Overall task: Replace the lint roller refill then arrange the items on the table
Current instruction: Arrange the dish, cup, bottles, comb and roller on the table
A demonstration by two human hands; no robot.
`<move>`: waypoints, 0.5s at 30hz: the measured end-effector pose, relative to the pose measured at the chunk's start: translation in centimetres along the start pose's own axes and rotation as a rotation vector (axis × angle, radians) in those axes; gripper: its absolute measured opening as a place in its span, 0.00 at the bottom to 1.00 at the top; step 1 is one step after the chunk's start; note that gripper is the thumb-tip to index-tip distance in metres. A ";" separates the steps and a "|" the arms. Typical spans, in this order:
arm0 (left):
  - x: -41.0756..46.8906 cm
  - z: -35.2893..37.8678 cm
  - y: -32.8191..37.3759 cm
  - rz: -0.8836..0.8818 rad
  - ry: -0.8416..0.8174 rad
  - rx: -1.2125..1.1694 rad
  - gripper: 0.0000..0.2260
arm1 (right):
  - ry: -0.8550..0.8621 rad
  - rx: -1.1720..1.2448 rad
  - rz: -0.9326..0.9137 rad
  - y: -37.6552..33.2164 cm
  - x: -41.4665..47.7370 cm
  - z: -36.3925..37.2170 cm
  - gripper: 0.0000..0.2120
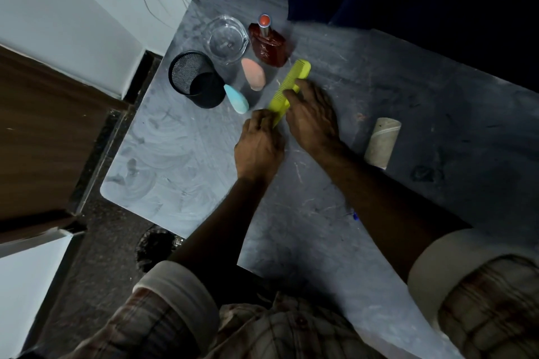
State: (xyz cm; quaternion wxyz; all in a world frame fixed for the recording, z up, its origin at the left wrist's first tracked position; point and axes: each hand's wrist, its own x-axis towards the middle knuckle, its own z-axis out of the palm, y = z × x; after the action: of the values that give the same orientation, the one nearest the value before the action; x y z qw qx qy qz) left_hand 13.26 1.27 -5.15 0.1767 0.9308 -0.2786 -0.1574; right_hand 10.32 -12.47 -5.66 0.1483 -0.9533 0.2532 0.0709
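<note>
A yellow-green comb lies slanted on the grey table. My left hand pinches its near end. My right hand rests over its middle with fingers on it. A bare cardboard roll, the used refill core, lies on the table to the right of my hands, apart from them. No lint roller handle is in view.
At the back left stand a black mesh cup, a clear glass bowl and a dark red perfume bottle. A peach sponge and a blue sponge lie beside them. The table's left edge drops to the floor.
</note>
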 end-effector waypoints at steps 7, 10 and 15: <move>-0.4 0.6 -0.2 0.018 -0.004 -0.034 0.23 | 0.003 0.016 0.005 -0.2 -0.4 -0.1 0.23; -0.4 0.7 -0.4 0.008 0.006 -0.068 0.24 | -0.017 0.058 -0.016 -0.5 -0.8 -1.2 0.24; -1.7 0.4 0.3 0.050 0.098 -0.238 0.21 | 0.369 0.343 0.108 1.6 -6.5 -5.6 0.20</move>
State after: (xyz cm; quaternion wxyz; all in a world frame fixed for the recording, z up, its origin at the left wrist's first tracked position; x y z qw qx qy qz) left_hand 11.59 1.90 -5.03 0.3032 0.9025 -0.2723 -0.1394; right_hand 4.24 -12.54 0.62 0.2550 -0.8961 0.3350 -0.1404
